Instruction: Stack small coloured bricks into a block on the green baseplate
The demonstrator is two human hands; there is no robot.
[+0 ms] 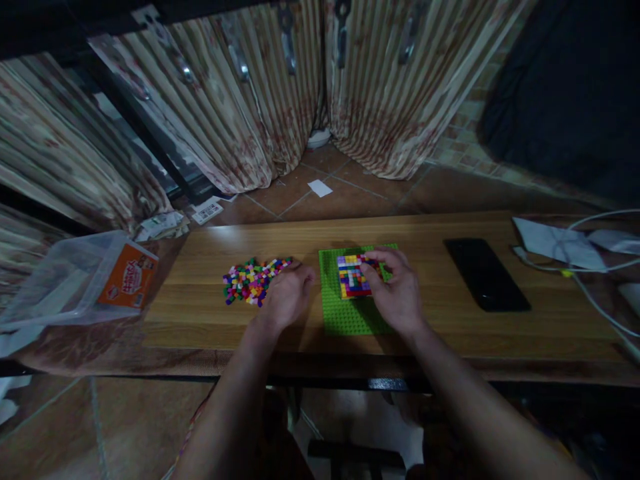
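Observation:
A green studded baseplate (333, 320) lies on the wooden board, and a square build of small coloured toy bricks (353, 277) sits on it. My right hand (400, 290) reaches over the build's right side, its thumb and index finger curled onto the bricks there and covering part of them. Left of the baseplate lies a heap of loose toy bricks (247, 280) in many colours. My left hand (290, 290) is at the heap's right edge, with its fingers curled closed. Whatever may be between those fingers is hidden.
The wooden board (200, 327) carries a black phone-like slab (485, 273) on the right. White cables (590, 270) and papers lie at the far right. A clear plastic tub (65, 280) with an orange label stands at the left. Curtains (280, 100) hang behind.

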